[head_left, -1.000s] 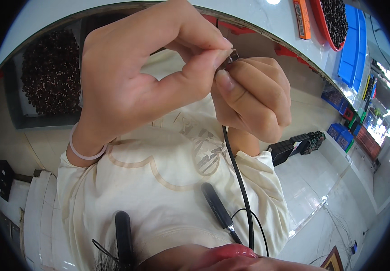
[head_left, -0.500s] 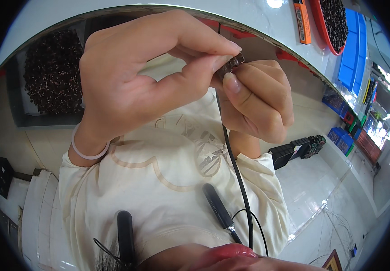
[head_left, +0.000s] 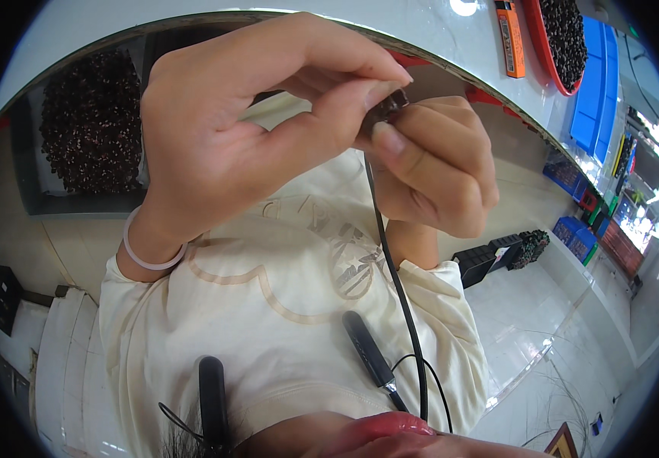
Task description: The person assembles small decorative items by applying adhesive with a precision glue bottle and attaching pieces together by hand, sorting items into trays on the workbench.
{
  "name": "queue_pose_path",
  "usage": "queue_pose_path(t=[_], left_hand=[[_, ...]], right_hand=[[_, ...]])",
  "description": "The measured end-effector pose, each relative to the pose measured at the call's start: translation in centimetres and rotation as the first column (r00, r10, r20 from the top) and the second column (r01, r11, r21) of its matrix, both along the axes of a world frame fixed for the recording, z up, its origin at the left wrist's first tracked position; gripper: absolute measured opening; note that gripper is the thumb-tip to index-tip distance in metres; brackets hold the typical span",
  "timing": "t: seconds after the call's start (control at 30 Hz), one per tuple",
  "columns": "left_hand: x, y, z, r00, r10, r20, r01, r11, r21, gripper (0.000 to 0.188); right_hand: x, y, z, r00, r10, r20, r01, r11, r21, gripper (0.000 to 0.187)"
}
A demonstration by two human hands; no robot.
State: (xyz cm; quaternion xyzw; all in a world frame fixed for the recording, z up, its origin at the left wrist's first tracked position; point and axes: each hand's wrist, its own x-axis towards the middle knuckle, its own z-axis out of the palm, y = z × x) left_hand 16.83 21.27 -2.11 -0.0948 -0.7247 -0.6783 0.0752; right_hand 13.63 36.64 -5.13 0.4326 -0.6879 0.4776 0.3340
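Note:
A small, glossy dark brown piece point(head_left: 380, 114) is held between my two hands in front of my chest, near the table edge. My left hand point(head_left: 230, 130), with a pale band round the wrist, pinches its upper end between thumb and forefinger. The fingers of my right hand point(head_left: 440, 164) are curled, and its thumb presses the piece against the bent forefinger. Fingertips cover much of the piece, so its exact kind cannot be made out. To the left, a grey bin point(head_left: 77, 204) holds a heap of small dark brown pieces point(head_left: 89, 122) with light specks.
On the white table point(head_left: 436, 27) lie an orange box point(head_left: 509, 38), a red tray point(head_left: 541, 53) of small dark pieces and a blue tray point(head_left: 598, 84). A black cable point(head_left: 394, 267) hangs before my shirt. Black boxes point(head_left: 476, 263) stand lower right.
My left thumb and forefinger have shifted slightly on the piece, and the thumb covers more of it. My right hand has barely moved; both hands keep their grip.

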Motion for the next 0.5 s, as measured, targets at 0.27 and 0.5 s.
queue_pose_path(t=[0.27,0.5], left_hand=[[-1.1,-0.3,0.4,0.994,-0.059,-0.096,0.063,0.997,0.038,0.016],[-0.5,-0.2,-0.2,0.996,-0.022,0.081,0.020,1.000,0.020,0.013]], right_hand=[[-0.5,0.3,1.3,0.997,-0.030,0.065,0.030,1.000,-0.005,0.018],[-0.6,0.4,0.9,0.999,0.021,0.031,-0.025,0.989,0.147,0.014]])
